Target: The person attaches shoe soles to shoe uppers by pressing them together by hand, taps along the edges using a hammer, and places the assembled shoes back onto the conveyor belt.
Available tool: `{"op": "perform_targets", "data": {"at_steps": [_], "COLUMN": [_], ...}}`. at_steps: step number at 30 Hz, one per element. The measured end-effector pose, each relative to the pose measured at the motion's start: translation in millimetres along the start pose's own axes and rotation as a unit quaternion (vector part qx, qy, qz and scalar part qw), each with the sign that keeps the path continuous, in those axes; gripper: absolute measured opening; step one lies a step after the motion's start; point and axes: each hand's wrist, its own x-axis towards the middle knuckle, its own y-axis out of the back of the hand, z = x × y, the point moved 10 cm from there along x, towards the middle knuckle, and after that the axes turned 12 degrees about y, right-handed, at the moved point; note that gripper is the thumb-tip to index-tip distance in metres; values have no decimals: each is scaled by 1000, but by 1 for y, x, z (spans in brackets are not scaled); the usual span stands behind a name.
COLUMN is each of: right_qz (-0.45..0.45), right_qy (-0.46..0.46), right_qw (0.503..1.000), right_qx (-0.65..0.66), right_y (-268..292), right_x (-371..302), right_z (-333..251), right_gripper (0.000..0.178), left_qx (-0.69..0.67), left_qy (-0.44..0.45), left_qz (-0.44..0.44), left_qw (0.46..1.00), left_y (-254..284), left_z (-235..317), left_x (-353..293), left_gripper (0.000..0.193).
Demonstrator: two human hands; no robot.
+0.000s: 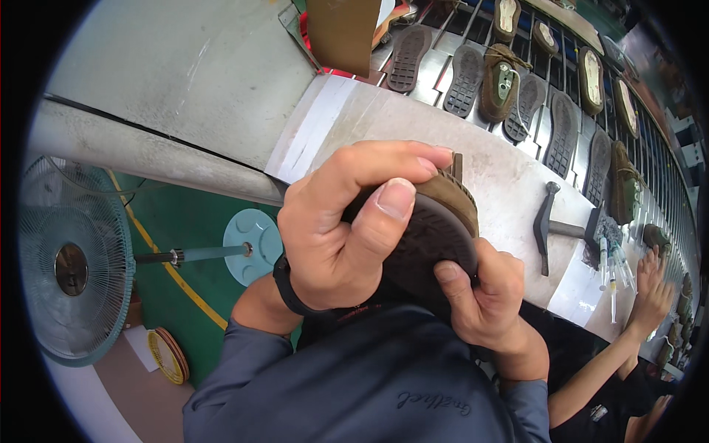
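Note:
A brown shoe (452,203) with a dark treaded sole (425,247) is held up in front of my chest, its sole partly facing me. My left hand (343,221) closes on the shoe's left side, thumb and forefinger bent over the edge. On the opposite side my right hand (487,299) grips the sole's edge, thumb lying on the sole. My left hand and its shadow hide much of the shoe. Past the shoe, a hammer (565,229) lies on the pale worktop (402,118).
Dark soles (465,81) and brown shoes (502,85) line a rack of metal bars beyond the worktop. Several syringes (613,266) lie near the hammer, close to a co-worker's hand (650,292). At left stand a fan (70,269) and a light-blue round base (255,262).

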Motion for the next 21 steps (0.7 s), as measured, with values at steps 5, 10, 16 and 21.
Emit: {"op": "perform_targets", "data": {"at_steps": [5, 10, 16, 21], "right_qz": [9, 22, 37, 43], "right_qy": [45, 29, 37, 44], "right_qw": [999, 999, 998, 997], "right_qx": [-21, -31, -32, -49], "right_y": [-3, 0, -7, -11], "right_x": [8, 7, 15, 19], "right_z": [-3, 8, 7, 7], "right_gripper": [17, 19, 17, 17], "left_qx": [4, 28, 90, 87], "left_qy": [49, 54, 19, 27], "left_qz": [0, 15, 33, 55], "left_qw": [999, 998, 995, 994], "left_y": [6, 19, 27, 33], "left_z": [-12, -16, -15, -17], "left_x": [0, 0, -5, -4], "left_gripper": [33, 32, 24, 24]}}
